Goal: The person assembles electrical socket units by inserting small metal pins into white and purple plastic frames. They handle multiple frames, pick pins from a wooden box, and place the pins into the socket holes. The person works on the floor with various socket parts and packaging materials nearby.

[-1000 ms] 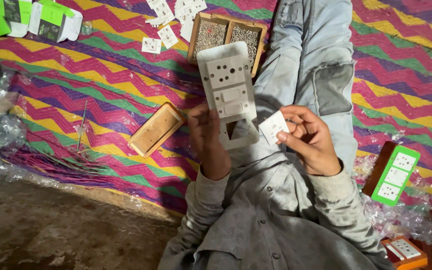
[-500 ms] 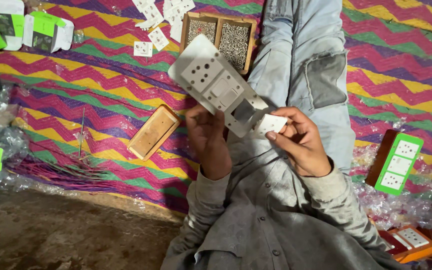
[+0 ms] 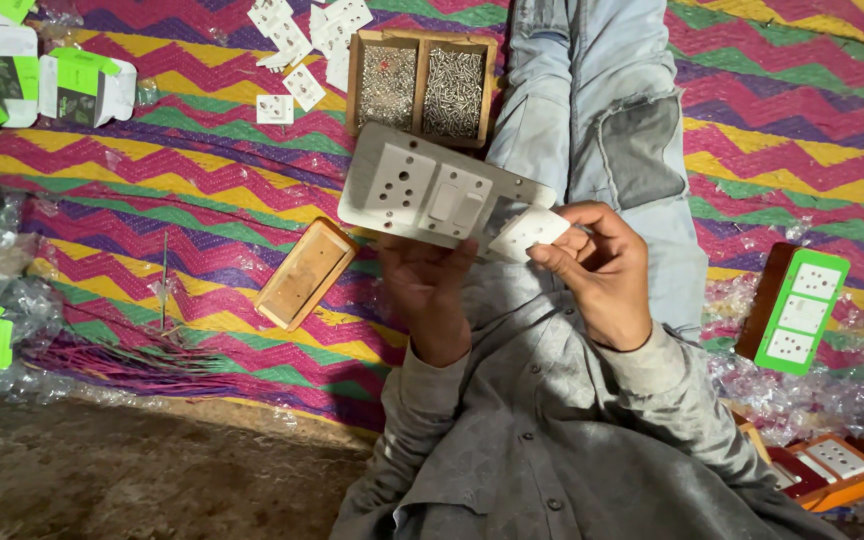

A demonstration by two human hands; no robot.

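The left hand (image 3: 432,300), mostly hidden beneath, grips the long white plastic switch plate (image 3: 432,195), lying crosswise; the right hand (image 3: 602,270) pinches a small white socket module (image 3: 527,232).

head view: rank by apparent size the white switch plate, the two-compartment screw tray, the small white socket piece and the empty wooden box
1. white switch plate, nearer the camera, so unsure against the tray
2. two-compartment screw tray
3. empty wooden box
4. small white socket piece

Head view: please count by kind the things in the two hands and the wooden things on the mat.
Switch plate, in the left hand: 1
Small white module, in the right hand: 1
Wooden box: 1
Wooden screw tray: 1
Total: 4
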